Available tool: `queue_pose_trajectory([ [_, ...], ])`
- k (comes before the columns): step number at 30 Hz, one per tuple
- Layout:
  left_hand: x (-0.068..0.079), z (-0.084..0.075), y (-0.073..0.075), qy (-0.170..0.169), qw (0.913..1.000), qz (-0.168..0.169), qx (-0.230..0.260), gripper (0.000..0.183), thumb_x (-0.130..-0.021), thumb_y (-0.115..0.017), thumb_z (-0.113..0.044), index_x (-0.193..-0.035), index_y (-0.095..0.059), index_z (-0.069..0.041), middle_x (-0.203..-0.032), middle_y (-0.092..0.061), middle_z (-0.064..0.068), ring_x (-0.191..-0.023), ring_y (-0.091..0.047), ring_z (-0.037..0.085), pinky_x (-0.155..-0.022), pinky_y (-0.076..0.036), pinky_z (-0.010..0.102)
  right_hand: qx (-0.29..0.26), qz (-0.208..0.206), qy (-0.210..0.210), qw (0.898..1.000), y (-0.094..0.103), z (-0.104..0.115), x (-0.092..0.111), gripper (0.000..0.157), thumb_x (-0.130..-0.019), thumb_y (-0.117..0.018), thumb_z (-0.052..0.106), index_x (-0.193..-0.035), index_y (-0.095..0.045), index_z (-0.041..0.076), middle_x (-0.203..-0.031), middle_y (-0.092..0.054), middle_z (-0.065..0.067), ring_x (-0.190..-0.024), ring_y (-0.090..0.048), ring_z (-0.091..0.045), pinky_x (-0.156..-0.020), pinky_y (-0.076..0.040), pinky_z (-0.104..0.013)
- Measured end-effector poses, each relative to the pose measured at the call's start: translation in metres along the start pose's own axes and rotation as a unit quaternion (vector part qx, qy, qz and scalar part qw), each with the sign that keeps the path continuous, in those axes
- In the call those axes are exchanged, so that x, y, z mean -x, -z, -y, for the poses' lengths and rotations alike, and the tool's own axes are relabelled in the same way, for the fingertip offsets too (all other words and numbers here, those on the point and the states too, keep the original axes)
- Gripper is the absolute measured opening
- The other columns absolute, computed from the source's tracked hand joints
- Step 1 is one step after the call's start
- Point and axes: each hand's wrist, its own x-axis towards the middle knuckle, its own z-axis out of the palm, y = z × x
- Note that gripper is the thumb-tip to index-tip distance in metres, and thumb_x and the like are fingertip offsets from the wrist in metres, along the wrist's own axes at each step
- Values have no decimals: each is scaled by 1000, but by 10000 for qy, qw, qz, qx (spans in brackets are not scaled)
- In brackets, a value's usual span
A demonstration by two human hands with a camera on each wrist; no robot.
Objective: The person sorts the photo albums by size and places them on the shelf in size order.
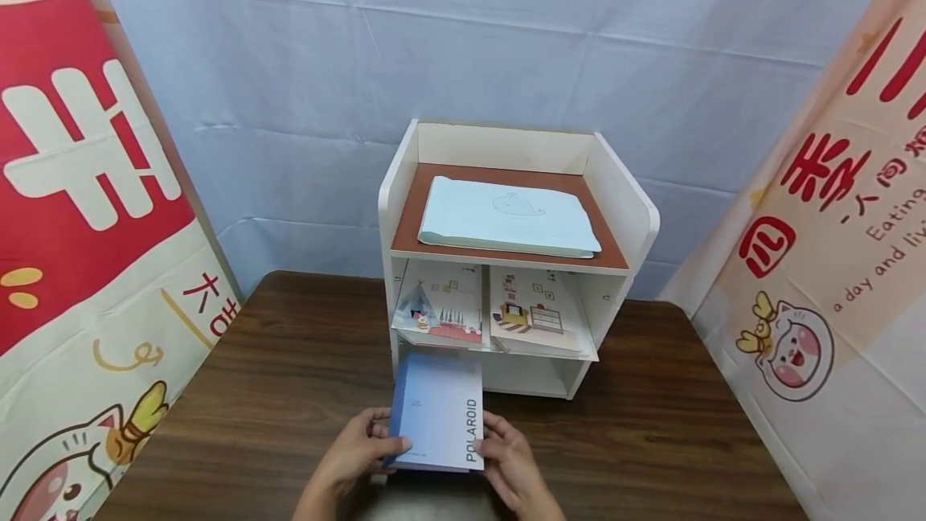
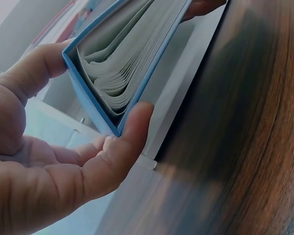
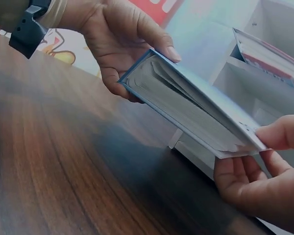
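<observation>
A blue-to-white photo album [image 1: 443,412] marked POLAROID is held between both hands in front of the white shelf's lower left compartment. My left hand [image 1: 354,450] grips its left near corner, thumb on the cover and fingers beneath. On the opposite side, my right hand [image 1: 512,461] pinches the album with thumb on top and fingers below. In the left wrist view the left hand [image 2: 63,171] holds the blue spine corner, and thick pages [image 2: 127,63] show between the covers. The right wrist view shows the album tilted, raised over the table, with the right hand [image 3: 259,191] at its corner.
The white shelf [image 1: 628,207] stands on a dark wood table [image 1: 289,376]. Its brown top holds a pale blue album [image 1: 506,215] with a whale drawing. Two illustrated albums, one with a tent [image 1: 437,308] and one with furniture [image 1: 535,312], lie on the middle level.
</observation>
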Motion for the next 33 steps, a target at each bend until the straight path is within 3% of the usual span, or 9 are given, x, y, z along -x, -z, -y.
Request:
queue_pose_trajectory([
  [6,-5,-1,-4,-12,9999,4,130,74,-74,-77,-5,-130,-33,14,-94,-51,17,-76,-60,23,-65,-54,43,-149,27,28,9999,3,0,-1,59,-78,-47,-16,-134,-30,-10,-111,-53,-12,-95,-56,-24,-78,-48,-37],
  [12,-9,0,-3,-106,9991,202,358,79,-70,-76,3,-132,-29,15,-95,-49,18,-76,-59,23,-68,-53,47,-41,305,-44,9995,5,1,-3,74,-75,-46,-14,-142,-17,-4,-124,-45,-12,-94,-54,-24,-72,-43,-35],
  [17,-11,2,2,-74,9973,449,578,82,-68,-73,8,-134,-25,13,-101,-46,21,-77,-58,26,-69,-53,45,-186,490,-106,9986,8,4,-5,77,-76,-46,-13,-144,-12,-2,-128,-41,-11,-97,-53,-25,-73,-41,-36],
  [25,-17,1,6,-75,9960,507,734,83,-69,-74,8,-136,-25,9,-104,-45,24,-79,-59,27,-72,-52,46,-251,484,94,9985,12,4,-11,73,-78,-45,-16,-144,-14,-4,-125,-46,-12,-96,-54,-24,-76,-43,-37],
  [33,-25,0,4,-112,9948,509,877,81,-71,-73,9,-135,-24,11,-106,-47,25,-79,-59,25,-72,-52,45,-370,228,109,9990,13,4,-16,69,-80,-45,-17,-143,-20,-6,-113,-57,-12,-92,-56,-23,-76,-43,-36],
])
